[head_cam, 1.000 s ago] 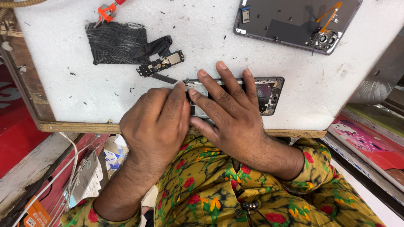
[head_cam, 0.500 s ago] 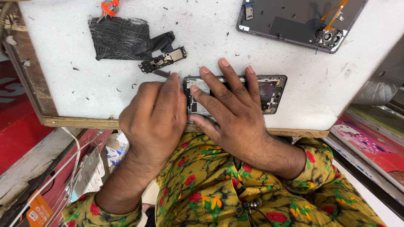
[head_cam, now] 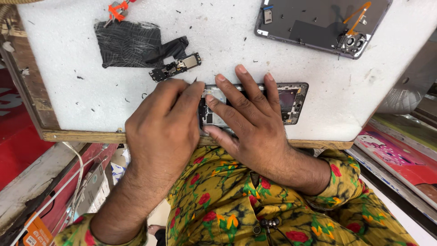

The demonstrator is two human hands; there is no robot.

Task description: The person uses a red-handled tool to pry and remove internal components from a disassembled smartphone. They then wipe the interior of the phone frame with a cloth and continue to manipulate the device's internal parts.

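An opened phone (head_cam: 291,101) lies at the near edge of the white counter (head_cam: 68,100). The right hand (head_cam: 255,127) rests flat on it, fingers spread. The left hand (head_cam: 161,130) is curled, fingertips pressed together at the phone's left end; any pinched part is hidden. A small circuit board (head_cam: 176,67) and black sheet (head_cam: 127,43) lie just beyond.

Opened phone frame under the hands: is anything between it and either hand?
Nothing visible. The right hand lies flat on the opened phone frame, and the left hand touches its left end with its fingertips.
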